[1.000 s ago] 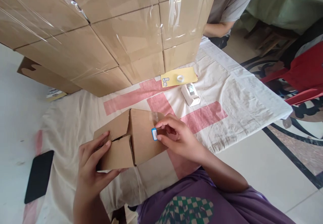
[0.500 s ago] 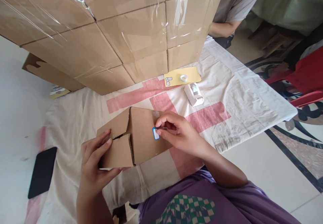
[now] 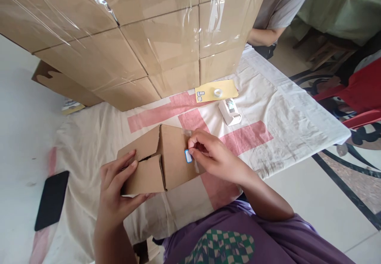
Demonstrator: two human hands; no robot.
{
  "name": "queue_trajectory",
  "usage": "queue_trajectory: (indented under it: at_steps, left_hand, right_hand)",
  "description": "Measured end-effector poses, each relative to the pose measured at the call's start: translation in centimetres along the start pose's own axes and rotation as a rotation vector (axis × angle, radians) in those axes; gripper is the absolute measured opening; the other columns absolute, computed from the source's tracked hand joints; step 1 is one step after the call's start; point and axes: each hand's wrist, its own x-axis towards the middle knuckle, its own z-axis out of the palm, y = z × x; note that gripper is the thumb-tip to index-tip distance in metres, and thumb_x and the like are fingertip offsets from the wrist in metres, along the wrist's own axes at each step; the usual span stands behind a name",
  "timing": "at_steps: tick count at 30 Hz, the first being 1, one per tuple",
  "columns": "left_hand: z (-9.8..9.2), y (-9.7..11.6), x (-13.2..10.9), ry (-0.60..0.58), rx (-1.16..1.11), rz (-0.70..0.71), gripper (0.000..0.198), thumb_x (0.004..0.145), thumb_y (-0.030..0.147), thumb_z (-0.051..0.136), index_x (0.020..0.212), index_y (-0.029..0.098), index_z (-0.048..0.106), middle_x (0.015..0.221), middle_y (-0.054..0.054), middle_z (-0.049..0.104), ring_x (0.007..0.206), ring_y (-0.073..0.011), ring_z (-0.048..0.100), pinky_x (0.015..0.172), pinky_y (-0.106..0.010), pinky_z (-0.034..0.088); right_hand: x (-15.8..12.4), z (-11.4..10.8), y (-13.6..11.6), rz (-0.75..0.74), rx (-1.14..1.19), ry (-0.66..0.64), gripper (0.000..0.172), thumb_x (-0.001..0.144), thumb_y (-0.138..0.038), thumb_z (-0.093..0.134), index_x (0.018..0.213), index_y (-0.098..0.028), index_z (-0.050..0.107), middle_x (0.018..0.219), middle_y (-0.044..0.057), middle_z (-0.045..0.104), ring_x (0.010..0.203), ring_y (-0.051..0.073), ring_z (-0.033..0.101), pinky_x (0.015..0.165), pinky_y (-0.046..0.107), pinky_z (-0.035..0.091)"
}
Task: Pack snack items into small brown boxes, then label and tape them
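While the left hand (image 3: pixel 119 186) grips the flapped end, one cardboard box (image 3: pixel 177 164), between both hands; right hand (image 3: pixel 216 155) pinched at one blue-bordered label (image 3: pixel 188 156) against it, hold uncertain. Beyond right hand: white dispenser (image 3: pixel 229 115). Outside left hand: black phone (image 3: pixel 52 200).

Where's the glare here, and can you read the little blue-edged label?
Head view: white glare streaks the clear plastic over the stacked cartons; head view: the label by the right hand shows its blue edge, but any writing is too small.
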Motion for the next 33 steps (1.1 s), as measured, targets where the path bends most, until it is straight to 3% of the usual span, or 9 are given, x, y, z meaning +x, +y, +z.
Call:
queue_trajectory:
  at_steps: [6, 11, 17, 22, 26, 29, 33]
  left_hand:
    - [-0.2, -0.1, 0.0, 0.001, 0.003, 0.012, 0.071, 0.085, 0.036, 0.081, 0.148, 0.026, 0.050, 0.149, -0.023, 0.059, 0.126, -0.0410, 0.062, 0.099, -0.053, 0.046]
    - [0.6, 2.2, 1.1, -0.042, 0.091, 0.028, 0.069, 0.083, 0.034, 0.084, 0.145, 0.028, 0.053, 0.145, -0.018, 0.063, 0.121, -0.0365, 0.064, 0.096, -0.048, 0.048]
    - [2.7, 6.3, 3.4, -0.085, 0.304, 0.088, 0.052, 0.087, 0.040, 0.079, 0.135, 0.026, 0.065, 0.135, -0.009, 0.073, 0.102, -0.0318, 0.065, 0.088, -0.044, 0.043]
    - [2.6, 7.7, 4.6, -0.089, 0.138, 0.028, 0.047, 0.091, 0.044, 0.074, 0.134, 0.026, 0.065, 0.134, -0.009, 0.072, 0.106, -0.0311, 0.064, 0.090, -0.044, 0.042]
    - [2.3, 9.8, 5.4, 0.041, -0.192, -0.123, 0.026, 0.096, 0.031, 0.068, 0.122, 0.025, 0.067, 0.107, -0.006, 0.076, 0.097, -0.0247, 0.066, 0.086, -0.039, 0.046]
    - [2.4, 11.3, 6.0, 0.082, -0.310, -0.242, 0.010, 0.096, 0.019, 0.066, 0.104, 0.026, 0.067, 0.089, 0.001, 0.070, 0.083, -0.0169, 0.063, 0.076, -0.033, 0.045]
    - [2.7, 12.0, 6.6, 0.076, -0.356, -0.305, 0.013, 0.097, 0.012, 0.062, 0.092, 0.024, 0.062, 0.082, 0.004, 0.064, 0.075, -0.0115, 0.058, 0.070, -0.027, 0.044]
  right_hand:
    - [-1.0, -0.6, -0.2, 0.118, 0.173, 0.014, 0.010, 0.101, -0.018, 0.052, 0.092, -0.022, 0.052, 0.082, -0.001, 0.055, 0.071, 0.013, 0.050, 0.065, 0.028, 0.039]
    - [-2.6, -0.8, -0.5, 0.090, 0.281, 0.267, 0.007, 0.100, -0.021, 0.062, 0.105, -0.023, 0.056, 0.085, -0.001, 0.066, 0.075, 0.013, 0.062, 0.064, 0.027, 0.043]
    - [-4.6, -1.4, -2.4, 0.012, 0.102, 0.537, 0.021, 0.095, -0.019, 0.073, 0.113, -0.027, 0.067, 0.088, -0.001, 0.078, 0.074, 0.014, 0.071, 0.056, 0.025, 0.045]
    - [-5.0, -0.4, -2.9, 0.029, 0.061, 0.503, 0.017, 0.092, -0.021, 0.076, 0.108, -0.026, 0.073, 0.090, 0.002, 0.081, 0.073, 0.015, 0.076, 0.050, 0.023, 0.047]
    - [-4.9, 1.1, -2.5, 0.008, 0.125, 0.402, 0.018, 0.092, -0.019, 0.075, 0.108, -0.025, 0.072, 0.093, 0.003, 0.082, 0.081, 0.017, 0.080, 0.057, 0.023, 0.057]
    - [-4.9, 1.7, -2.4, -0.011, 0.186, 0.348, 0.017, 0.093, -0.019, 0.074, 0.109, -0.025, 0.071, 0.097, 0.004, 0.081, 0.087, 0.017, 0.080, 0.065, 0.024, 0.062]
    - [-4.8, 1.6, -2.6, 0.025, 0.307, 0.307, 0.018, 0.092, -0.019, 0.076, 0.108, -0.025, 0.071, 0.092, 0.003, 0.081, 0.085, 0.016, 0.079, 0.067, 0.023, 0.062]
